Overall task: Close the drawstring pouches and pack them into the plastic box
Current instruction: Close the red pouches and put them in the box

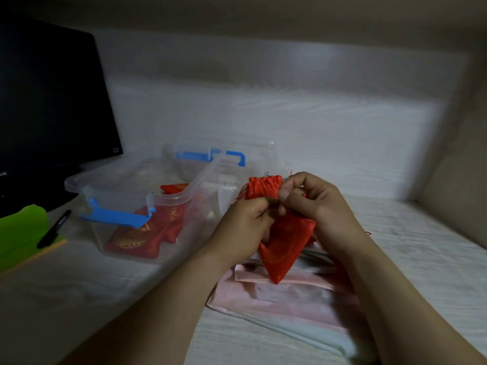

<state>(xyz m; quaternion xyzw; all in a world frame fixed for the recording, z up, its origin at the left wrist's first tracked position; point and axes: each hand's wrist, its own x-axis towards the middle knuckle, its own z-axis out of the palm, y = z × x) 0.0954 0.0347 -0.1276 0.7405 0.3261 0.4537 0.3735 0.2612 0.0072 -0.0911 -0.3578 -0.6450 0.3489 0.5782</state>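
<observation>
Pink bags (276,293) lie nearest. Above them, left grip (247,222) and right grip (316,204) both pinch red pouch (284,241) at gathered neck: closing step. Next likely: cinch tight, carry left into clear plastic box (184,194) beyond.

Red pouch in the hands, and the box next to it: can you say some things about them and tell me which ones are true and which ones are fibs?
1. The left hand and the right hand both hold the red pouch. True.
2. A black pen lies to the left of the plastic box. True.
3. The plastic box is empty. False: packed pouches, red with gold print, already lie inside it.
4. The monitor is showing a cartoon. False: its screen is dark.
</observation>
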